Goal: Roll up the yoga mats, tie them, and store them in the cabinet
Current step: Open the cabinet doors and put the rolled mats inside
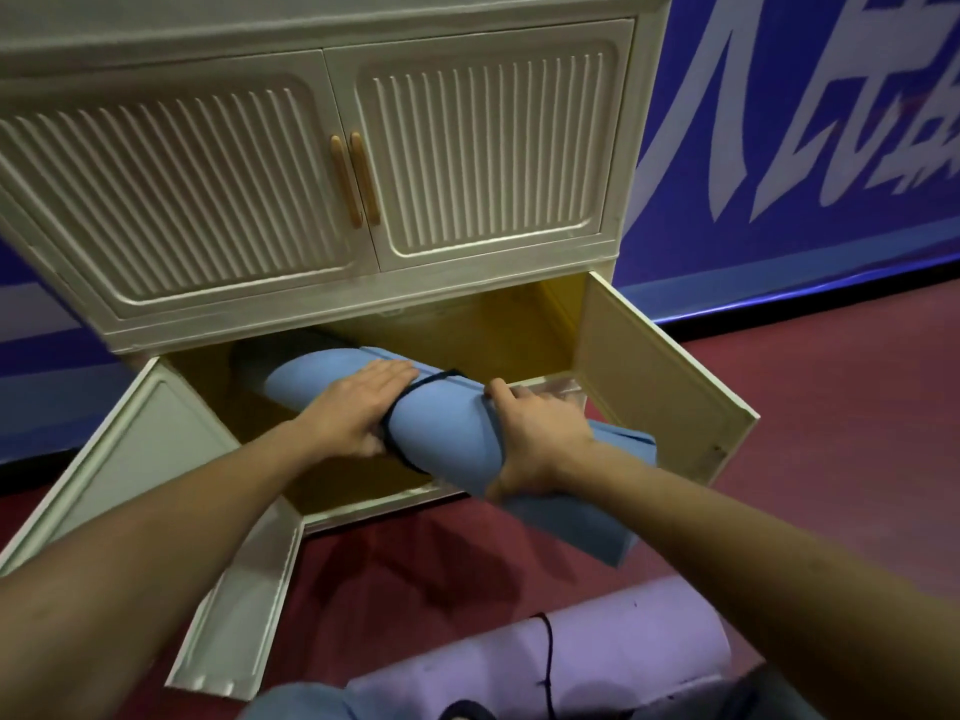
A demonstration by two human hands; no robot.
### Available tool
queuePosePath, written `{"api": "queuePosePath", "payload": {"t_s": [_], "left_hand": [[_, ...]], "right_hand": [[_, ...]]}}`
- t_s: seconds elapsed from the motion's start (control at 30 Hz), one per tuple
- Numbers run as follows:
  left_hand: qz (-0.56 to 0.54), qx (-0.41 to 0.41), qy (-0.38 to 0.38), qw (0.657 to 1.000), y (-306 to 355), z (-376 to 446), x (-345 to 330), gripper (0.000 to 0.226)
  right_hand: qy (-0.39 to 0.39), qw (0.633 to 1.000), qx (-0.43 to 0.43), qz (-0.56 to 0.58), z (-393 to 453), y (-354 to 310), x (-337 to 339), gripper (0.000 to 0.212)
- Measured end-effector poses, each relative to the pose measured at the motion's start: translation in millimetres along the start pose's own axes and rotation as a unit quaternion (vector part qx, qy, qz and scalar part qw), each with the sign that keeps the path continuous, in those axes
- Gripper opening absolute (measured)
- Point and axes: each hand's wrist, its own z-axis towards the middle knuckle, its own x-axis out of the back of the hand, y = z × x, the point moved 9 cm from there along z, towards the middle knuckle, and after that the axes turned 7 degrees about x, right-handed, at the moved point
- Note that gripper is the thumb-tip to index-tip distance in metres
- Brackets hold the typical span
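Blue foam yoga mat [441,423], rolled into a thick tube and bound by a thin black cord [410,397] around its middle, lies slanted across the open lower compartment of a cream ribbed-door cabinet [467,163]. Its far end sits inside the yellow-lined compartment at the left; its near end, with a loose flap, juts out past the front edge over the dark red floor [810,433]. The left hand [358,407] lies on top of the roll just left of the cord, fingers stretched over the curve and thumb underneath. The right hand [535,433] clasps the roll right of the cord, fingers wrapped over the top. Both lower doors [660,371] stand swung wide open, while the two upper doors with wooden handles [356,179] are closed. Nearer the camera, a lilac rolled mat [597,652] tied with a dark cord lies on the floor.
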Motion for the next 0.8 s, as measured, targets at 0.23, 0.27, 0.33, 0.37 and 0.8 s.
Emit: {"api": "queuePosePath", "payload": {"t_s": [0.23,0.27,0.33,0.37,0.8], "left_hand": [[-0.028,0.104,0.049,0.993,-62,21,5,0.116],[-0.019,0.114,0.061,0.991,-68,25,6,0.113],[0.015,0.128,0.063,0.990,-74,39,4,0.098],[0.042,0.135,0.049,0.989,-75,48,2,0.089],[0.053,0.251,-0.130,0.958,-90,111,-62,0.047]], "right_hand": [[0.003,0.996,0.065,-0.068,99,2,22,0.110],[0.004,0.994,0.071,-0.085,113,5,25,0.111],[0.010,0.989,0.076,-0.124,137,12,27,0.115],[0.015,0.987,0.074,-0.140,146,17,27,0.116],[-0.030,0.989,0.005,-0.148,227,71,-27,0.083]]}}
